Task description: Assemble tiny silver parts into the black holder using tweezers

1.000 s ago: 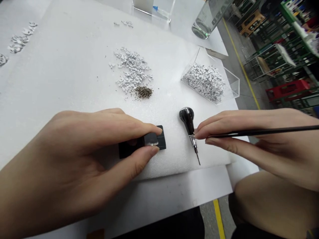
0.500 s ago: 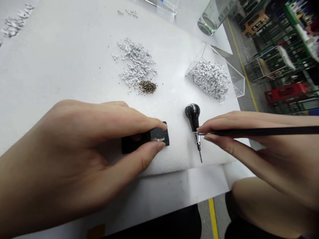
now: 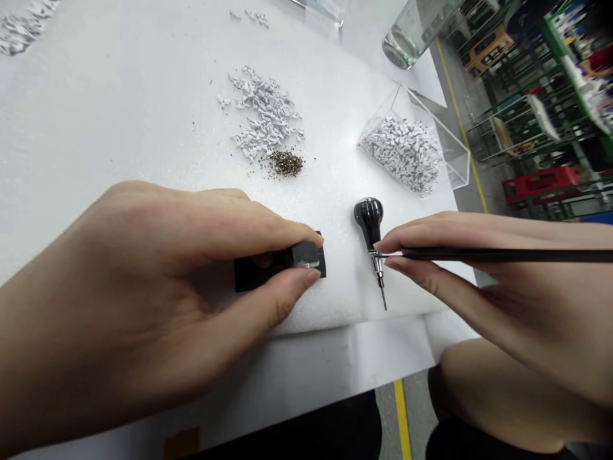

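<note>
My left hand pinches a small black block between thumb and fingertips, and a shiny metal piece shows on the block under the fingertips. My right hand grips a long thin black tool with a fine silver tip. That tip touches the silver shaft of a precision screwdriver, which has a black bulb handle and rests on a white foam pad with its point toward me. Beyond my hands lie a heap of small white-grey pieces and a little pile of dark granules.
A clear acrylic box full of white-grey pieces stands to the right of the heap. A glass bottle stands at the far edge. My knee shows below the table edge, with yellow-lined floor and green shelving to the right.
The tip of the thin black tool has moved left and now reaches the screwdriver's shaft. The view has shifted slightly. My left hand still pinches the block.
</note>
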`<act>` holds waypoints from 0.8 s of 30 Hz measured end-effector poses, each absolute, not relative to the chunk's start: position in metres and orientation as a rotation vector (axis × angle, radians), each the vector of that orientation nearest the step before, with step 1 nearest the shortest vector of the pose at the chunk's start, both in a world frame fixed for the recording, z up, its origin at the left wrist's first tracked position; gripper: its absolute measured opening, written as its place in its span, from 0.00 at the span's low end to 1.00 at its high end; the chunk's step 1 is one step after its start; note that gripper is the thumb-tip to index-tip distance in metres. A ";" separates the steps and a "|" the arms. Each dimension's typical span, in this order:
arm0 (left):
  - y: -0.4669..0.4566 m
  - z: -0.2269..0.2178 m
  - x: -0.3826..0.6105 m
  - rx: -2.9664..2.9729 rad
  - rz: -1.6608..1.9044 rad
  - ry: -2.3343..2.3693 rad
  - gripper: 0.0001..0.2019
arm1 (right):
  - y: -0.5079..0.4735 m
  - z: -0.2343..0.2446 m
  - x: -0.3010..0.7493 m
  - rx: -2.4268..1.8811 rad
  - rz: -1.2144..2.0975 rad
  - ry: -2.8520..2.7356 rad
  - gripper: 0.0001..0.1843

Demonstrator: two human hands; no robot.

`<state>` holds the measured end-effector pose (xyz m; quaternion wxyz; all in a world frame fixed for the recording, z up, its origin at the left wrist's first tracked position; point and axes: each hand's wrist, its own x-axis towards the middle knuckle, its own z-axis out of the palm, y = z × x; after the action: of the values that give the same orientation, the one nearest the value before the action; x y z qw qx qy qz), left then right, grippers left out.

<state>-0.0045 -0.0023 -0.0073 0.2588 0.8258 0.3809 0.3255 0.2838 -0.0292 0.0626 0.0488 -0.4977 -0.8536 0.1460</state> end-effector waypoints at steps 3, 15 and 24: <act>-0.002 -0.007 -0.004 2.228 0.869 1.031 0.09 | -0.027 0.062 0.285 -1.560 0.307 -2.621 0.10; -0.002 -0.007 -0.005 2.225 0.854 0.979 0.09 | -0.006 0.071 0.296 -1.552 0.458 -2.594 0.09; -0.002 -0.010 -0.004 2.157 0.904 1.000 0.08 | -0.007 0.068 0.296 -1.584 0.474 -2.571 0.08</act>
<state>-0.0044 -0.0018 -0.0096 0.2944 0.8104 0.3758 0.3397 0.2957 -0.0068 0.0680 0.0425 -0.5177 -0.8403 0.1550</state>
